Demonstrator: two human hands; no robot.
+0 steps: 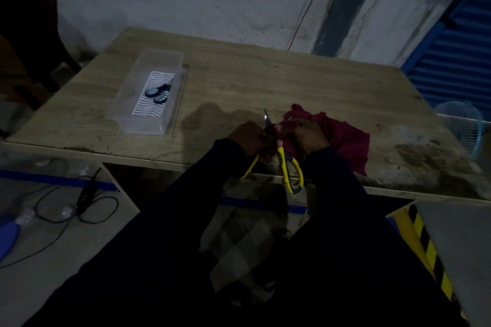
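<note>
Gripping one handle of the yellow scissors (290, 167), the left hand (249, 141) is holding them over the near edge of the bench (265, 74), with the handles spread apart and the blade tip pointing far. The right hand (308, 138) is pinching a fold of the red cloth (345, 138) just beside the blades, while the rest is lying on the bench to the right. At far left, a clear tray (148, 126) is holding blue scissors (158, 93).

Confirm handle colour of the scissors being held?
Yellow, with dark grey inner lining; the scissors show best in the head view.
</note>
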